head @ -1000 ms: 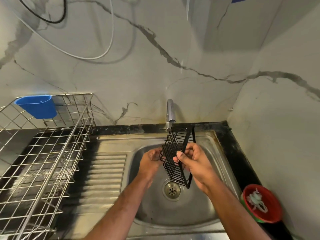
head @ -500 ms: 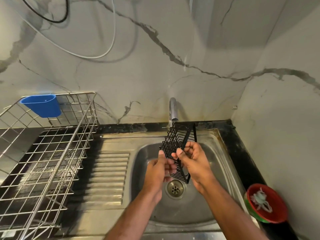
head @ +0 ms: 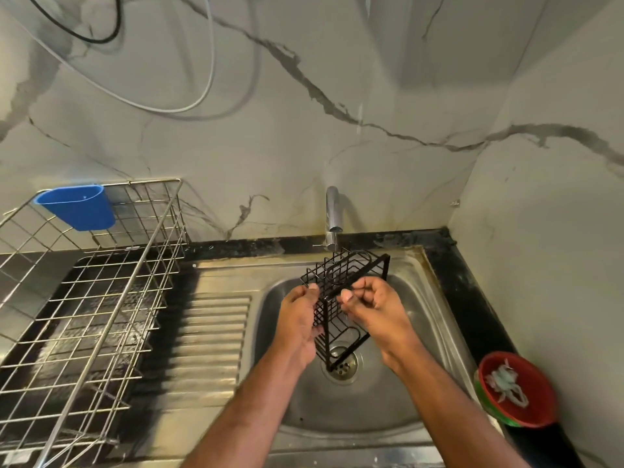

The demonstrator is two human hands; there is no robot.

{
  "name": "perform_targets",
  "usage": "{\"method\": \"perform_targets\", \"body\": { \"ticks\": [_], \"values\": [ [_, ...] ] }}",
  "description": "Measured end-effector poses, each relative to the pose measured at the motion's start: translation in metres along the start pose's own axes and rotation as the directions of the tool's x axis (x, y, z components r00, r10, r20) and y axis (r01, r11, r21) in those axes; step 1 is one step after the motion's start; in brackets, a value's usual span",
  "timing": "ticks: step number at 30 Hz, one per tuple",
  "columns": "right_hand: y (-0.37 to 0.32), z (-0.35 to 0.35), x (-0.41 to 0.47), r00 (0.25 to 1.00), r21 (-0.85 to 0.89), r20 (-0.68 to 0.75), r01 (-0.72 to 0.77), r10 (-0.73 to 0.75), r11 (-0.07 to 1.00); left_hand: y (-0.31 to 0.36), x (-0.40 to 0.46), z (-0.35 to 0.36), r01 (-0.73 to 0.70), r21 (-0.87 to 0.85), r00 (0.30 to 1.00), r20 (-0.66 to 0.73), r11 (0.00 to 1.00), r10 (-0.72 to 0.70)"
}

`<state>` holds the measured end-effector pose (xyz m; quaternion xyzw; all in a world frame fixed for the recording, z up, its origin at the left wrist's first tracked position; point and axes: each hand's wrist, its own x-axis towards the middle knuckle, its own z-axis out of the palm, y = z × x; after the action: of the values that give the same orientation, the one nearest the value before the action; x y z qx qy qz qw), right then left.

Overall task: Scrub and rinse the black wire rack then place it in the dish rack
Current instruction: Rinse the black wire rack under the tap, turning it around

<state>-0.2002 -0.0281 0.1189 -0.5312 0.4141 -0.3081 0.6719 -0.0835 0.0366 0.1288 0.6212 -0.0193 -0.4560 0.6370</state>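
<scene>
The black wire rack (head: 351, 270) hangs tilted over the steel sink (head: 422, 298), its top end just under the tap (head: 332, 211) and its bottom corner above the drain (head: 347, 368). My left hand (head: 299, 319) grips its left side. My right hand (head: 374, 307) pinches its right edge with thumb and fingers. No water stream is visible. The silver wire dish rack (head: 101, 298) stands at the left on the black counter.
A blue plastic cup (head: 77, 207) hangs on the dish rack's back rim. A ribbed steel drainboard (head: 209, 336) lies between dish rack and sink. A red bowl (head: 516, 388) with a pale scrap sits at the right by the wall.
The wire rack has been turned between my hands, its frame side now more toward me. My left hand moved up from below to grip its left side.
</scene>
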Motion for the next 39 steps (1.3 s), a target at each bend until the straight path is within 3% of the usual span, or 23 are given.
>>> {"method": "perform_targets", "body": {
  "ticks": [3, 5, 9, 11, 13, 15, 17, 22, 25, 27, 34, 39],
  "values": [
    [-0.008, -0.011, 0.000, 0.998, -0.189, 0.034, 0.064, -0.059, 0.980, 0.007, 0.006, -0.003, 0.003, -0.053, 1.000, -0.014, 0.999, -0.004],
    [-0.010, -0.021, 0.005, 0.989, -0.357, -0.055, 0.109, -0.138, 0.927, 0.009, 0.010, -0.006, 0.008, -0.061, 1.000, -0.017, 0.998, -0.009],
    [-0.021, -0.039, 0.019, 0.933, -0.488, -0.246, 0.115, -0.263, 0.865, 0.013, 0.015, -0.012, 0.010, -0.053, 1.000, -0.022, 0.999, -0.011],
    [-0.027, -0.046, 0.031, 0.938, -0.575, -0.187, 0.135, -0.290, 0.807, 0.017, 0.019, -0.014, 0.014, -0.038, 1.000, -0.018, 0.999, -0.014],
    [-0.034, -0.050, 0.046, 0.962, -0.682, -0.040, 0.172, -0.271, 0.711, 0.021, 0.019, -0.014, 0.020, -0.031, 1.000, -0.007, 0.999, -0.021],
    [-0.041, -0.050, 0.058, 0.980, -0.754, 0.125, 0.194, -0.152, 0.628, 0.023, 0.018, -0.012, 0.027, -0.037, 1.000, 0.006, 0.999, -0.026],
    [-0.049, -0.048, 0.065, 0.979, -0.783, 0.203, 0.182, -0.032, 0.594, 0.025, 0.016, -0.012, 0.034, -0.050, 0.999, 0.011, 0.998, -0.033],
    [-0.051, -0.029, 0.072, 0.983, -0.863, 0.186, 0.164, -0.001, 0.478, 0.026, 0.019, -0.019, 0.036, -0.037, 0.999, -0.019, 0.999, -0.037],
    [-0.038, -0.019, 0.067, 0.977, -0.937, 0.083, 0.144, -0.195, 0.319, 0.026, 0.020, -0.026, 0.015, 0.010, 0.999, -0.039, 1.000, -0.015],
    [-0.029, -0.016, 0.064, 0.959, -0.931, 0.036, 0.134, -0.281, 0.338, 0.025, 0.023, -0.031, 0.001, 0.013, 0.999, -0.045, 1.000, 0.000],
    [-0.013, -0.012, 0.060, 0.941, -0.897, -0.009, 0.142, -0.338, 0.419, 0.031, 0.019, -0.036, -0.082, 0.134, 0.995, -0.040, 0.988, 0.088],
    [-0.007, -0.009, 0.062, 0.938, -0.862, -0.069, 0.116, -0.339, 0.494, 0.024, 0.012, -0.038, -0.226, 0.264, 0.972, 0.121, 0.938, 0.201]
  ]
}}
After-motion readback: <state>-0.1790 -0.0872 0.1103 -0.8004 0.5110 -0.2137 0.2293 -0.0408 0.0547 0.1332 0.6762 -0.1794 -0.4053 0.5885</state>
